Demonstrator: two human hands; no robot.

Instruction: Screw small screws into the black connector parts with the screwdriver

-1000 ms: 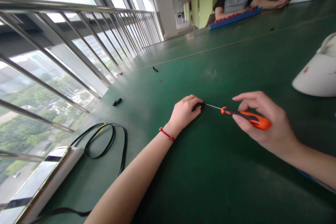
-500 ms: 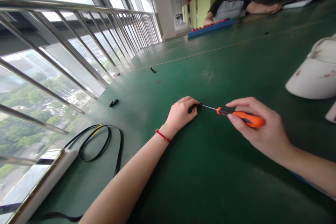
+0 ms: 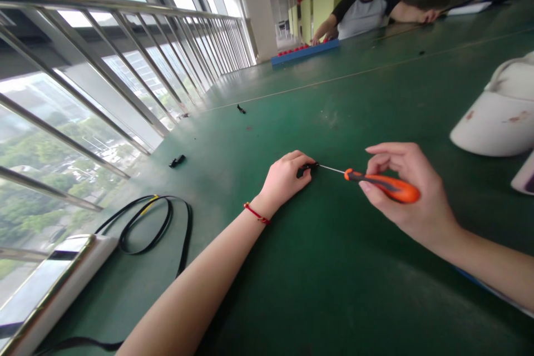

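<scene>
My left hand (image 3: 287, 176) rests on the green table and pinches a small black part (image 3: 307, 167) between thumb and fingers. Most of that part is hidden, so I cannot name it. An orange and black screwdriver (image 3: 396, 187) lies across my right hand (image 3: 419, 197), its handle against the palm and thumb. The index and other fingers are lifted off the handle. The thin metal shaft points left, and its tip meets the right end of the black part. A red bracelet circles my left wrist.
Small black pieces (image 3: 177, 161) lie at left and farther back. A looped black strap (image 3: 189, 233) sits near a white box (image 3: 79, 283) by the metal railing (image 3: 83, 0). White bucket (image 3: 492, 117) at right. Across the table, a person (image 3: 362, 14) touches a blue tray (image 3: 306, 54).
My right hand's fingers have lifted and spread away from the screwdriver handle. My left hand keeps its grip. Across the table, the blue tray has shifted left with the other person's hand.
</scene>
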